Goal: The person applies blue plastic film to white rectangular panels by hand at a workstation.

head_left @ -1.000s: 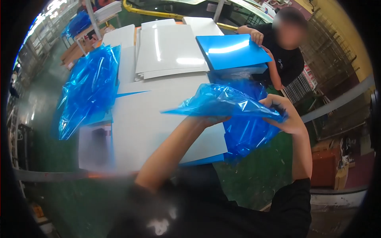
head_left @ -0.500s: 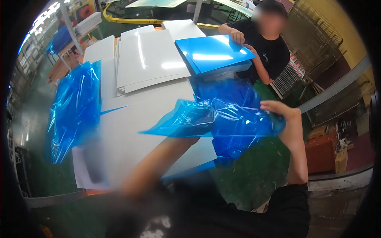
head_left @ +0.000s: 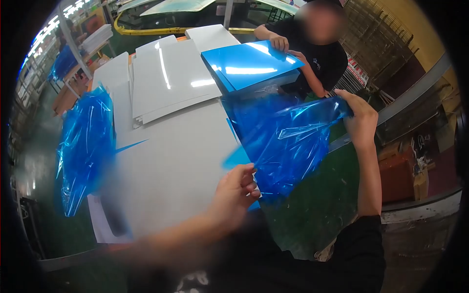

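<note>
A sheet of blue plastic film (head_left: pixel 286 139) hangs off the right edge of a large white panel (head_left: pixel 176 161) on the table. My right hand (head_left: pixel 360 117) is raised at the right, shut on the film's upper corner. My left hand (head_left: pixel 237 193) sits at the panel's near right edge, fingers curled on the film's lower edge where a blue strip still shows. The film is stretched between the two hands.
A crumpled heap of blue film (head_left: pixel 83 146) hangs over the table's left side. Stacked white panels (head_left: pixel 166 80) lie behind. A co-worker in black (head_left: pixel 317 53) at the far right holds a blue-covered panel (head_left: pixel 244 66). Green floor lies below.
My right hand has risen and moved right, pulling the film taut. My left hand dropped from under the film to the panel's near edge. The view shifted left.
</note>
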Demonstrator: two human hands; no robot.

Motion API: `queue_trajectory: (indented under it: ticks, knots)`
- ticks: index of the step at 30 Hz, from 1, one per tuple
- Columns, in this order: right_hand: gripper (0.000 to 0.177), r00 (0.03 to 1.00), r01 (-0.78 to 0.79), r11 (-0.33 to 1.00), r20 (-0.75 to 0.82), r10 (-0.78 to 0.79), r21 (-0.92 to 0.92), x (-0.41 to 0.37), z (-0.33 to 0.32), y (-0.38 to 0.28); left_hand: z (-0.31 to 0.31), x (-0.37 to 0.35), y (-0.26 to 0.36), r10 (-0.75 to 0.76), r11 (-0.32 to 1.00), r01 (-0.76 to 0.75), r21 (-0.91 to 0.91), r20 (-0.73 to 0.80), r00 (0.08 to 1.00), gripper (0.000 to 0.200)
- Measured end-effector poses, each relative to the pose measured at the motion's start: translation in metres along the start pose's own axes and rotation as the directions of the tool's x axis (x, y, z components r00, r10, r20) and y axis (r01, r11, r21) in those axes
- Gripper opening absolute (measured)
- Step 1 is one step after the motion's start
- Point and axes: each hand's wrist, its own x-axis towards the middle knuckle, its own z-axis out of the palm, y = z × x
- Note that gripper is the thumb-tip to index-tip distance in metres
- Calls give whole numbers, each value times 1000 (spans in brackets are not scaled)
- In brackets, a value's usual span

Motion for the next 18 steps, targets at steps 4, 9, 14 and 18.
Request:
queue_trajectory:
  ticks: [4,9,14,18]
  knots:
    - [43,993,95,981,-52,-105,-167,-5,-2,3,9,-11,8,166,976,-159,-147,34,986,20]
    - [32,987,77,985,-127,-98,-155,-4,-4,-5,23,-7,18,465,871,-453,-191,20,885,19]
    - [36,914,-189,982,-362,183,19,-18,-4,-7,33,-5,19,611,788,-578,-212,149,778,13]
    - [47,390,-326,569,-440,809,755,-85,47,-16,40,-9,12,635,764,-582,-276,164,755,17]
